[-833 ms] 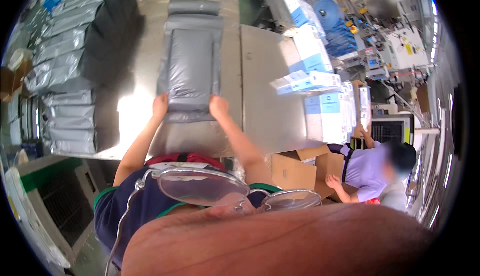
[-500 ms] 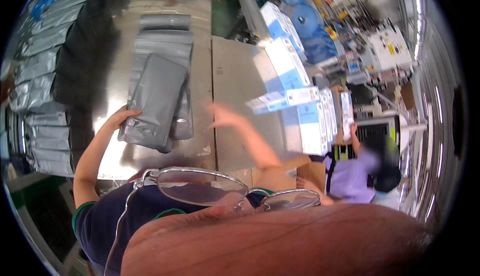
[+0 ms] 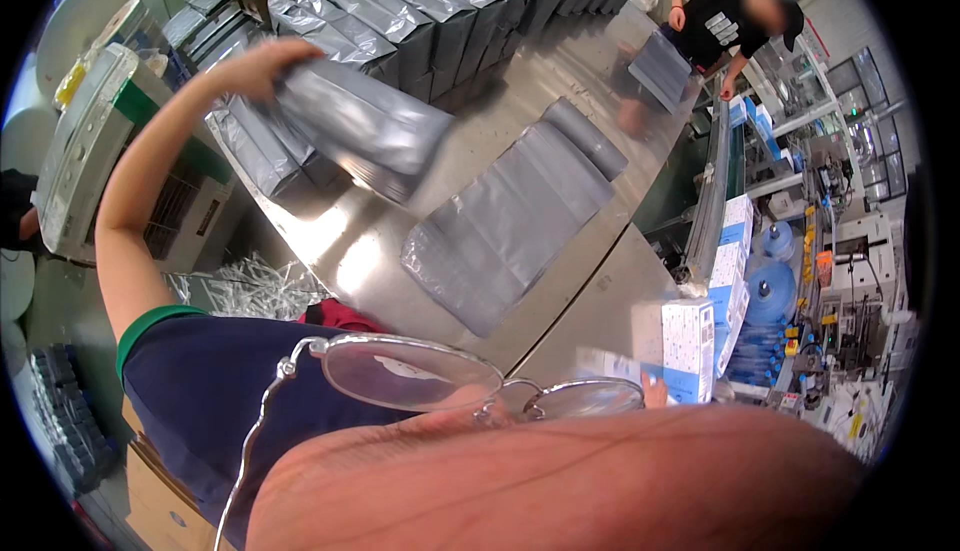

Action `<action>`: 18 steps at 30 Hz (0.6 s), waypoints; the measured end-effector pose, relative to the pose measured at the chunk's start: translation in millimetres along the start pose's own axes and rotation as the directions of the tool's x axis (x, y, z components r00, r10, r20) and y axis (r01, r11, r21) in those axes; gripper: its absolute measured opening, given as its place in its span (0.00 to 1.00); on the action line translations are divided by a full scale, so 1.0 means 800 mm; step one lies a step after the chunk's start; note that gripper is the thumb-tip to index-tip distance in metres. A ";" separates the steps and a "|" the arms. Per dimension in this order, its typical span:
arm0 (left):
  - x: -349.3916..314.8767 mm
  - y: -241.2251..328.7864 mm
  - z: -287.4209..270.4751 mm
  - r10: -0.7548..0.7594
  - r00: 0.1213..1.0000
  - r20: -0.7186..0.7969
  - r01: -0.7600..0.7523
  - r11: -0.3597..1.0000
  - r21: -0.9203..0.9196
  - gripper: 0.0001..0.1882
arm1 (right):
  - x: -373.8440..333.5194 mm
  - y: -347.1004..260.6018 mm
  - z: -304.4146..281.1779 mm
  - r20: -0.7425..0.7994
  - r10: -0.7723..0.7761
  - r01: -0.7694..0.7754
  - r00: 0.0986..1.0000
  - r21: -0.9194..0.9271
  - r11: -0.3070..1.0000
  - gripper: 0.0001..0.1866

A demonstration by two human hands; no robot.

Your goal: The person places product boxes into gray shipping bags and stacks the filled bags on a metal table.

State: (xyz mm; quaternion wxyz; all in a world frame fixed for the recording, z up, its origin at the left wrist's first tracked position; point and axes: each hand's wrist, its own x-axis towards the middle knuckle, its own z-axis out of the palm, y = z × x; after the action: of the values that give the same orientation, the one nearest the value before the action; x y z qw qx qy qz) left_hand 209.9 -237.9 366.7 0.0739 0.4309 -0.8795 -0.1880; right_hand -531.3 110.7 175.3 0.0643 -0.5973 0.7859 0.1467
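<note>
My left hand [image 3: 262, 66] is raised at the upper left, its fingers closed on one end of a filled grey plastic mailing bag [image 3: 365, 131]. The bag is tilted above the table beside standing grey bags and is smeared by motion. Flat grey mailing bags [image 3: 505, 226] lie overlapped on the metal table in front of me. Only the fingers of my right hand [image 3: 655, 391] show past the glasses, at a blurred white-and-blue box [image 3: 608, 363]. They appear closed on its end; the rest of that hand is hidden.
Filled grey bags [image 3: 400, 11] stand in rows along the table's far left side. White-and-blue boxes [image 3: 688, 351] stand at the right, before a conveyor [image 3: 710, 181] and machinery. A co-worker in black [image 3: 720, 26] handles a grey bag at the far end. Plastic scraps [image 3: 245, 291] lie beside the table.
The view has swung left. My left hand has lifted a filled bag off the flat ones and carried it left. My right hand has moved right to the boxes.
</note>
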 end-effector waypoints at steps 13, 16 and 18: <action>0.042 0.028 0.184 0.411 0.754 -0.513 -0.092 0.839 0.536 0.19 | -0.033 -0.213 -0.234 -0.356 0.156 0.142 0.921 0.682 0.718 0.25; 0.070 0.086 0.329 0.365 0.893 -0.264 -0.401 0.911 -0.097 0.13 | 0.024 -0.292 -0.204 -0.160 0.074 0.120 0.984 0.915 0.385 0.24; 0.107 0.095 0.386 0.459 0.873 -0.164 -0.459 0.888 0.042 0.11 | 0.064 -0.339 -0.121 -0.040 0.049 0.023 0.998 0.953 0.302 0.26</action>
State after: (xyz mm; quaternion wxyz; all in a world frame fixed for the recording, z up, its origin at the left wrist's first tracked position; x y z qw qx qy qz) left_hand 11.8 -180.2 110.3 0.1904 0.2247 -0.9472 -0.1269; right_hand -278.3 -32.1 211.7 0.3795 -0.4418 0.7270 -0.3636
